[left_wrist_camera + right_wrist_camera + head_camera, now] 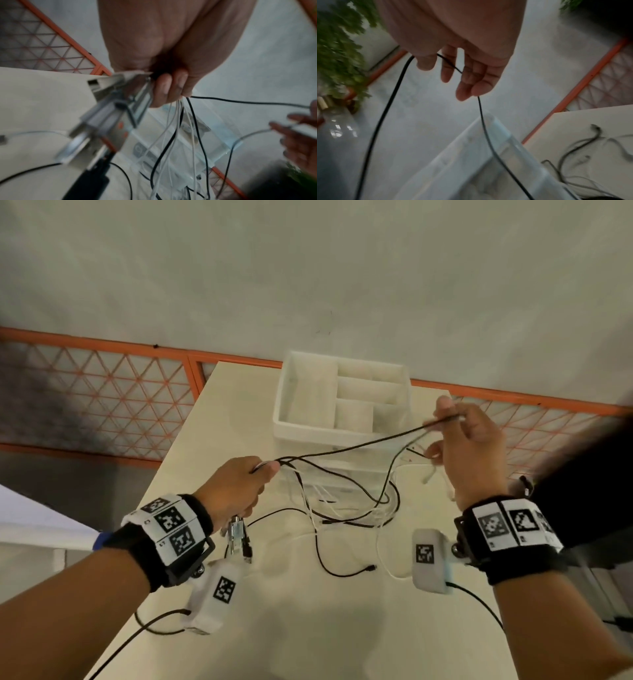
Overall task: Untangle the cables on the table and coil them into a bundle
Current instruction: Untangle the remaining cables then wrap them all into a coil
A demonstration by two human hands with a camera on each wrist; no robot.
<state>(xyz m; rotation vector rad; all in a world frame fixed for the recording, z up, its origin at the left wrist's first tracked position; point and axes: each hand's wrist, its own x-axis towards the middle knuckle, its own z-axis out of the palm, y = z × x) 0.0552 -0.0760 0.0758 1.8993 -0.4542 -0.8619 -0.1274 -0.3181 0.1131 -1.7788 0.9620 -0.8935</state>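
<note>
Holding a gathered bunch of cables [342,501] in the left hand [233,487] and pinching one black strand in the raised right hand [472,433], the person is mid-untangling (loops lie on the table [308,628]), coiling not begun.

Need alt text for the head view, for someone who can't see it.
Two hands stretch a black cable above a white table: the left hand grips a bunch of black and white cables, the right hand pinches the black one. A white divided tray sits behind.
</note>
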